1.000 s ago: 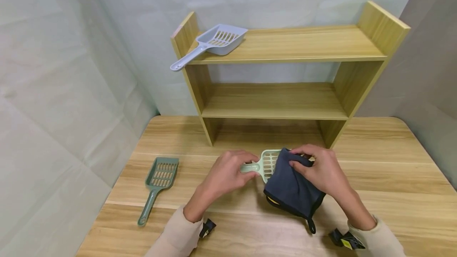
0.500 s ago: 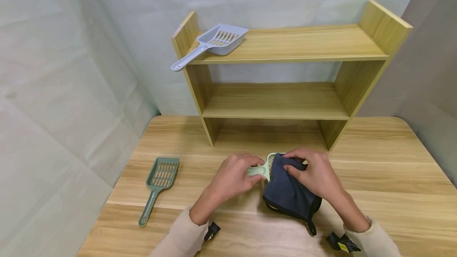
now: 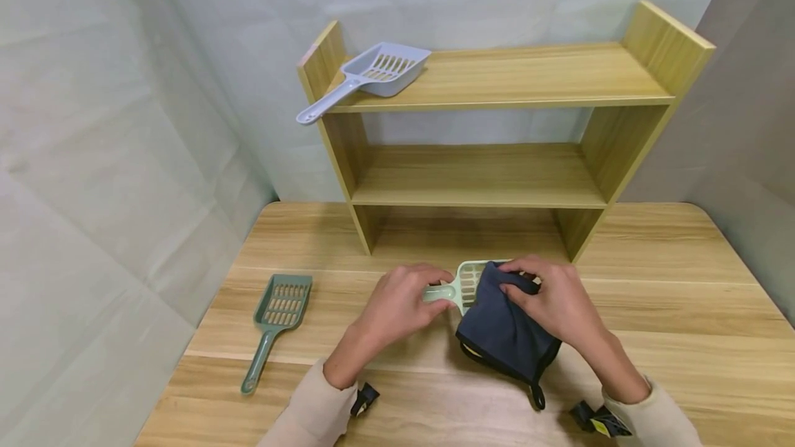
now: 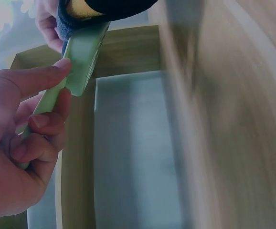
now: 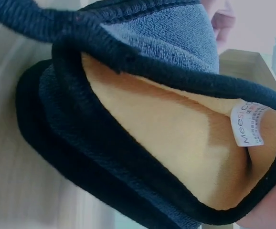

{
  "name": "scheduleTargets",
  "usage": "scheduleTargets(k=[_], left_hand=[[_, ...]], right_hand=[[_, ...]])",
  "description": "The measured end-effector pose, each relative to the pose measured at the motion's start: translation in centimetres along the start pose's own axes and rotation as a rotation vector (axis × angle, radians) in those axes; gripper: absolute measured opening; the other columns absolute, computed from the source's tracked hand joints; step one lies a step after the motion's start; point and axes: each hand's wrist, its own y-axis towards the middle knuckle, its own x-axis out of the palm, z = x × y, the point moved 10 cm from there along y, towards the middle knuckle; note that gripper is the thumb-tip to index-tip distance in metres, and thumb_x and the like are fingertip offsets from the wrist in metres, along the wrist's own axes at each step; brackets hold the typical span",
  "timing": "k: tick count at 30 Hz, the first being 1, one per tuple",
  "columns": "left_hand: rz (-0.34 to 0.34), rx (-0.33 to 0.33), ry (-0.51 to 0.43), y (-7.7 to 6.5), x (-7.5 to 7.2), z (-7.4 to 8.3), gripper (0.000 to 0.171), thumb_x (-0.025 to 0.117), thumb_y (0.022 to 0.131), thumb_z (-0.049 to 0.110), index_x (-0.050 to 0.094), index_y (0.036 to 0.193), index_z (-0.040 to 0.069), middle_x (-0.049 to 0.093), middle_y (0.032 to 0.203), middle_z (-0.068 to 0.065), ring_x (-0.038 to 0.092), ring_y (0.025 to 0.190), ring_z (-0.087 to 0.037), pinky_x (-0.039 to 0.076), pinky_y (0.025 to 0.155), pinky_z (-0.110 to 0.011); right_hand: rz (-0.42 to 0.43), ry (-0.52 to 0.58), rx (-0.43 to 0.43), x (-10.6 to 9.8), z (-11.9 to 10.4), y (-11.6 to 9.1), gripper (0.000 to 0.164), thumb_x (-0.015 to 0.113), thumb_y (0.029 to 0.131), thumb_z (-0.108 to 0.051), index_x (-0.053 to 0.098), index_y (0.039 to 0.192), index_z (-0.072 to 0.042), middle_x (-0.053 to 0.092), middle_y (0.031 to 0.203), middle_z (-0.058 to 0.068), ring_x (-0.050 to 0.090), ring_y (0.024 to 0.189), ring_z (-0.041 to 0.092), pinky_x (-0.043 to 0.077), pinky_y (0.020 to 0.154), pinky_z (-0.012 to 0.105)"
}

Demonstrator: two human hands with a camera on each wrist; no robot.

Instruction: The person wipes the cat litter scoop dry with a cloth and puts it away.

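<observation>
My left hand grips the handle of a pale green litter scoop, its slotted head pointing right. A dark blue cloth with black edging and a hanging loop is folded over the far part of that head, hiding it. Through the cloth, my right hand pinches at the scoop's far end. In the left wrist view, thumb and fingers curl round the scoop's handle. The right wrist view shows the cloth's yellow inner side and a white label.
A dark green litter scoop lies on the wooden table at the left. Behind stands a wooden shelf unit, with a lilac litter scoop on its top board, handle jutting over the left front edge.
Half a second ago the pale green scoop and left hand shifted right, covering more of the head with cloth; now they are back left, more slots showing. The right hand keeps pinching the cloth.
</observation>
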Motion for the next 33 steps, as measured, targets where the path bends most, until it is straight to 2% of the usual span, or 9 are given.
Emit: scheduleTargets(k=[6, 12, 18, 21, 27, 33], left_hand=[[0.024, -0.01, -0.015, 0.0, -0.9, -0.5, 0.032, 0.094, 0.084, 0.018, 0.083, 0.112, 0.008, 0.083, 0.112, -0.006, 0.078, 0.095, -0.016, 0.062, 0.078, -0.031], [0.042, -0.006, -0.045, 0.0, -1.4, -0.8, 0.031, 0.094, 0.084, 0.016, 0.083, 0.111, 0.008, 0.083, 0.113, -0.008, 0.08, 0.099, -0.022, 0.063, 0.081, -0.035], [0.043, 0.011, -0.03, 0.1, -1.0, -0.6, 0.031, 0.095, 0.083, 0.016, 0.083, 0.11, 0.008, 0.083, 0.11, -0.006, 0.079, 0.094, -0.017, 0.062, 0.079, -0.032], [0.045, 0.031, -0.013, 0.2, -0.8, -0.2, 0.029, 0.095, 0.082, 0.017, 0.083, 0.108, 0.01, 0.083, 0.109, -0.004, 0.078, 0.093, -0.016, 0.062, 0.08, -0.032], [0.035, 0.049, 0.016, 0.4, -0.2, 0.5, 0.03, 0.095, 0.083, 0.019, 0.083, 0.109, 0.012, 0.083, 0.109, -0.003, 0.079, 0.096, -0.014, 0.063, 0.082, -0.033], [0.029, 0.045, 0.011, 0.4, 0.2, 0.7, 0.031, 0.095, 0.083, 0.019, 0.083, 0.111, 0.012, 0.083, 0.111, -0.003, 0.079, 0.099, -0.015, 0.063, 0.083, -0.034]], right_hand=[[0.046, -0.024, -0.018, -1.4, -0.1, 0.0, 0.031, 0.093, 0.079, -0.001, 0.085, 0.106, -0.013, 0.082, 0.104, 0.005, 0.078, 0.088, 0.024, 0.06, 0.069, 0.036], [0.058, -0.007, -0.014, -1.8, 0.0, 0.1, 0.032, 0.094, 0.079, -0.001, 0.085, 0.106, -0.015, 0.083, 0.104, 0.002, 0.077, 0.087, 0.023, 0.06, 0.069, 0.033], [0.035, 0.015, -0.02, -1.0, -0.2, 0.0, 0.032, 0.093, 0.079, 0.0, 0.085, 0.107, -0.014, 0.082, 0.104, 0.005, 0.077, 0.089, 0.025, 0.056, 0.066, 0.027], [0.023, 0.018, -0.025, -0.5, -0.4, 0.1, 0.033, 0.093, 0.079, 0.0, 0.085, 0.107, -0.014, 0.082, 0.104, 0.006, 0.078, 0.09, 0.025, 0.055, 0.067, 0.028], [0.022, 0.014, -0.057, 0.2, -0.9, 0.0, 0.031, 0.094, 0.078, -0.001, 0.085, 0.106, -0.013, 0.082, 0.102, 0.004, 0.078, 0.09, 0.023, 0.061, 0.071, 0.038], [-0.002, 0.028, -0.032, 0.8, -1.0, 0.0, 0.03, 0.093, 0.08, -0.003, 0.084, 0.107, -0.014, 0.082, 0.102, 0.002, 0.078, 0.089, 0.021, 0.058, 0.069, 0.033]])
